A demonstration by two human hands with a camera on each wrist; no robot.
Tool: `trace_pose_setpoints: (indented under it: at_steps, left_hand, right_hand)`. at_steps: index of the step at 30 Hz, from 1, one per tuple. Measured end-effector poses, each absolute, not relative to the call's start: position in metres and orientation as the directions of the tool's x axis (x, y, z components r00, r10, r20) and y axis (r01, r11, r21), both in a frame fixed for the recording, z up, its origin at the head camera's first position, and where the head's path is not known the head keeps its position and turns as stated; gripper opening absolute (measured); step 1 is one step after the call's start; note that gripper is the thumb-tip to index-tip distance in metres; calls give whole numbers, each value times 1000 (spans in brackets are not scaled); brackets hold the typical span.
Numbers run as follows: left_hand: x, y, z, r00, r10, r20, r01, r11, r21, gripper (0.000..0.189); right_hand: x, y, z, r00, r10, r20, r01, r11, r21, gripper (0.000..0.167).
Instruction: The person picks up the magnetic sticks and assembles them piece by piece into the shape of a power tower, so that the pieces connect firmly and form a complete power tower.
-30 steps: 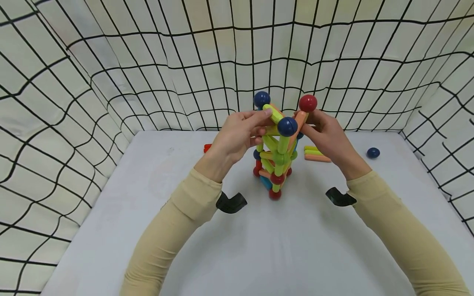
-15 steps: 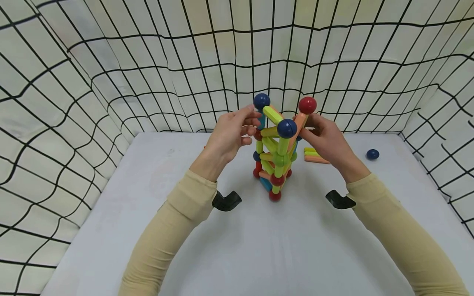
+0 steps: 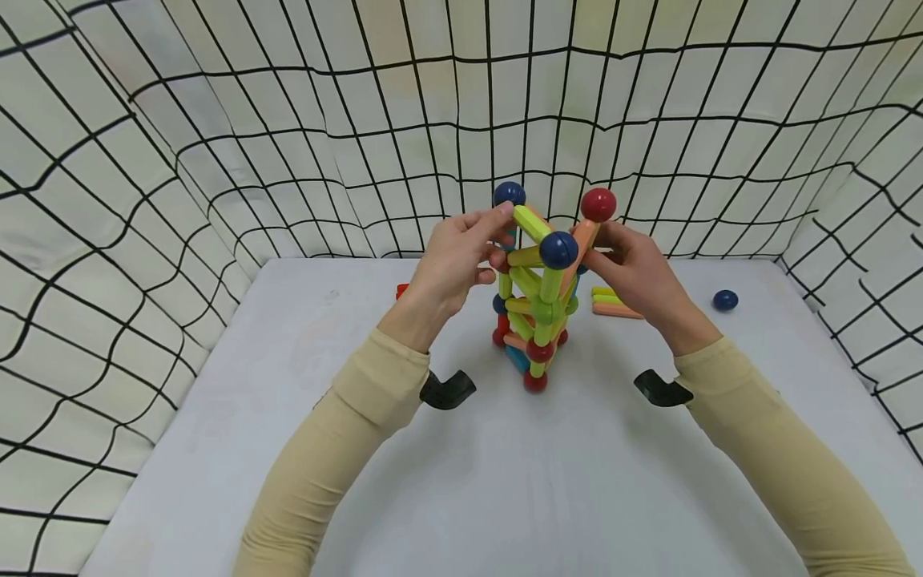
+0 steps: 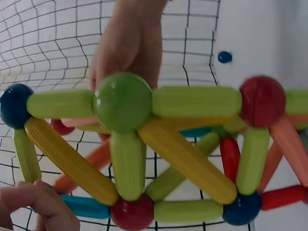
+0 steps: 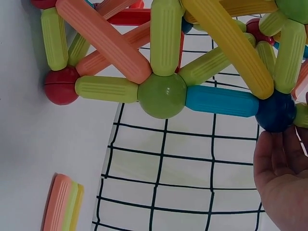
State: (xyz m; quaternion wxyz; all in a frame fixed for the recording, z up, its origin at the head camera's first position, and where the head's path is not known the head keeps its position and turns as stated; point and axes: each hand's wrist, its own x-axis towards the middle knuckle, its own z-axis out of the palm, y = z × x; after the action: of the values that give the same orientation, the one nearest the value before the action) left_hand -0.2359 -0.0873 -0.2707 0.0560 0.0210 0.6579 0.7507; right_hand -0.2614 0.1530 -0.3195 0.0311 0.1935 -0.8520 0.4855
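A tall tower of magnetic sticks and balls (image 3: 546,310) stands upright on the white table. My left hand (image 3: 454,256) pinches its upper left corner, thumb just below the top blue ball (image 3: 509,194) and beside a lime stick (image 3: 532,224). In the left wrist view, curled fingers (image 4: 38,207) partly cover that corner. On the other side, my right hand (image 3: 638,268) grips the upper part below the raised red ball (image 3: 598,205). The right wrist view shows its fingertips at a dark blue ball (image 5: 275,111). A front blue ball (image 3: 559,250) tops the nearest column.
Loose sticks (image 3: 616,311), orange and yellow-green, lie behind the right hand. A single blue ball (image 3: 725,300) sits farther right. Part of a red piece (image 3: 401,290) shows behind the left wrist. Black-lined netting (image 3: 404,104) surrounds the white table (image 3: 360,481) at back and sides.
My left hand let go of the lime stick, drew back leftward with its fingers off, then came in again at the top blue ball. The right hand and tower stay nearly still.
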Motion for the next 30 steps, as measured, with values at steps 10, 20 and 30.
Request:
trace_pose_setpoints:
  at_steps: [10, 20, 30]
  left_hand:
    - [-257, -101, -281, -915, 211, 343, 360, 46, 932, 41]
    - [-248, -105, -287, -883, 266, 387, 408, 27, 913, 44]
    - [-234, -112, -289, -869, 268, 416, 427, -19, 904, 35]
  right_hand:
    - [-264, 151, -325, -919, -313, 238, -369, 474, -799, 41]
    - [-267, 150, -325, -910, -338, 241, -388, 483, -785, 43]
    - [-272, 154, -325, -938, -310, 157, -306, 522, -797, 45]
